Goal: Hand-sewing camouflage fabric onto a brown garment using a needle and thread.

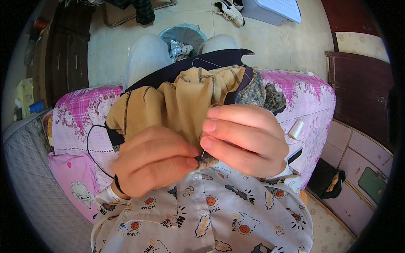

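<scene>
Across my lap lies a garment [168, 103] with a tan lining, dark overlocked seams, a dark navy band and a grey-green patterned outer side. My left hand [154, 162] pinches a bit of its dark edge between thumb and fingers. Close beside it, my right hand [244, 139] is closed, its fingertips around a thin sewing needle [203, 152] whose shaft shows just below them, against the cloth edge. A fine thread [206, 61] loops over the top of the garment. The far end of the needle is hidden by my fingers.
A white thread spool [296, 129] and a dark phone-like object [295, 156] lie on the pink floral cover at right. A pink cloth [74, 177] lies at left. Beyond my knees stand a lined waste bin [185, 31], sneakers [230, 12] and a blue storage box [272, 10].
</scene>
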A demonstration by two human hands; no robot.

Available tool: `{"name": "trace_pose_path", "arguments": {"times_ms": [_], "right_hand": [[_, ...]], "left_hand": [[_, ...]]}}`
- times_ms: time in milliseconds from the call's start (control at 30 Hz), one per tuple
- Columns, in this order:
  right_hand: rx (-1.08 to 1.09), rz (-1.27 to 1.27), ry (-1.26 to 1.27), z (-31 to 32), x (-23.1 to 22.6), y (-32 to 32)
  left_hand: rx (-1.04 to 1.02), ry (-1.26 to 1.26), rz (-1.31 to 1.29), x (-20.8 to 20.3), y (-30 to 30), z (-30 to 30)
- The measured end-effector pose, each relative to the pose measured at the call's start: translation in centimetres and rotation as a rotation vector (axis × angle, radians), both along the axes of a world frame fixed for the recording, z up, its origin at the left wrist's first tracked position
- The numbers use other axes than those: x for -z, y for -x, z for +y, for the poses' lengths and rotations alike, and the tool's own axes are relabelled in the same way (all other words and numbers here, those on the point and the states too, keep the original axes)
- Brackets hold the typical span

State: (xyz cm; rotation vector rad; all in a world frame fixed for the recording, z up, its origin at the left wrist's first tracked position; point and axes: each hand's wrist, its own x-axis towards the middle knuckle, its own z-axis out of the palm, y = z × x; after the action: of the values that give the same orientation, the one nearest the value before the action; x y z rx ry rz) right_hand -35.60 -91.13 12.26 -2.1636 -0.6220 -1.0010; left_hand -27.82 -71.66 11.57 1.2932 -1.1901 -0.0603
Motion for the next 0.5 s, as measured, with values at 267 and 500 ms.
{"name": "trace_pose_path", "arguments": {"times_ms": [267,500], "right_hand": [[-0.055,0.158,0.021,-0.7,-0.2,0.3],[-0.065,0.207,-0.099,-0.2,1.1,0.2]], "left_hand": [[-0.001,-0.212,0.430,-0.8,0.1,-0.3],[-0.002,-0.250,0.611,-0.8,0.5,-0.4]]}}
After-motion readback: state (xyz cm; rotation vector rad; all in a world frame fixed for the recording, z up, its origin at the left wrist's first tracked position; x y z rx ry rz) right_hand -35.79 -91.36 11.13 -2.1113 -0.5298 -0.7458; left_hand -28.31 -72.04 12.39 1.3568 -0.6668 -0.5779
